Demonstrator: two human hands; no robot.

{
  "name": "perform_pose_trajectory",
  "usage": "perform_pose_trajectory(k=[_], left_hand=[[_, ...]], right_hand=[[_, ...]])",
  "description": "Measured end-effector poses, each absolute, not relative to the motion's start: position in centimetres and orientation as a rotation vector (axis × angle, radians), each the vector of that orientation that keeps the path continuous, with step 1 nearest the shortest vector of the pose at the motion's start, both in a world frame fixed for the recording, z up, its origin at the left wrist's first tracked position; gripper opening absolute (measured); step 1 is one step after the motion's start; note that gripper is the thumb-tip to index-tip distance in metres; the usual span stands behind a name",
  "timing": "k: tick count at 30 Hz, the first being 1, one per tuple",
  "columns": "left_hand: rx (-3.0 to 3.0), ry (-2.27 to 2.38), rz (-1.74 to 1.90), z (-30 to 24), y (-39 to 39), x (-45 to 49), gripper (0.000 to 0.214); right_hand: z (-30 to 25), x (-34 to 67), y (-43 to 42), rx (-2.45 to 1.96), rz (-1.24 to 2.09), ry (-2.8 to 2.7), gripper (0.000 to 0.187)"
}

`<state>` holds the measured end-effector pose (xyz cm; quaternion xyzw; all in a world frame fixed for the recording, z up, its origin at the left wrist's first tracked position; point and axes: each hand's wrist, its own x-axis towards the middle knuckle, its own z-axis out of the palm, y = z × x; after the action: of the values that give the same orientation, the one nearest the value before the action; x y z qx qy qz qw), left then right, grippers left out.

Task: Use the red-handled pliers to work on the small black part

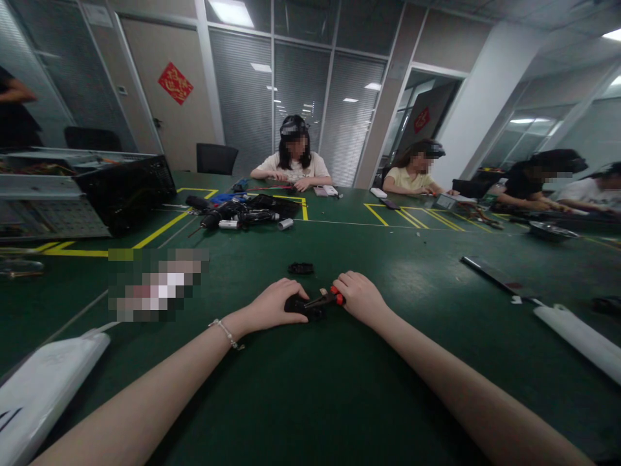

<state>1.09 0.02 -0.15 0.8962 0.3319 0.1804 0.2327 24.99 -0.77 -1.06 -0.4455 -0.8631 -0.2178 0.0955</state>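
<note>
Forearms: The worker's left forearm (pixel 160 382) and right forearm (pixel 451 369) stretch in from the lower corners, a pale bracelet (pixel 224 332) circling the wrist behind the left grip.
Left grip (pixel 284 303): Thumb and fingers close around a small black part (pixel 294 305) at the table (pixel 310 388).
Right grip (pixel 361 296): Fingers wrap the red handles of pliers (pixel 334 296), nose pointing left to the black part; whether it bites there cannot be made out.
Second black piece: A small dark component (pixel 301 267) lies just beyond the left grip.
Tool pile: A black drill (pixel 212 215) and other gear rest farther beyond the left grip, with an opened computer case (pixel 136 194) to their left.
Right side: A white object (pixel 577 340) lies well right of the right grip.
Opposite: A seated co-worker (pixel 297 165) in a light top faces both grips across the table.
</note>
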Motion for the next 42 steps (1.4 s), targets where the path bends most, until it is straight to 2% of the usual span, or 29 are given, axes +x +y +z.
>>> perform_pose_trajectory(k=[32,42], left_hand=[[2.472,0.903,0.486,-0.12,0.09,1.06,0.031],[2.468,0.916,0.484,-0.17,0.08,1.05,0.032]], right_hand=[[-1.26,24.99,-0.74,-1.342,-0.661,-2.544,0.013],[-1.07,24.96,-0.73,-1.325,-0.655,-2.566,0.017]])
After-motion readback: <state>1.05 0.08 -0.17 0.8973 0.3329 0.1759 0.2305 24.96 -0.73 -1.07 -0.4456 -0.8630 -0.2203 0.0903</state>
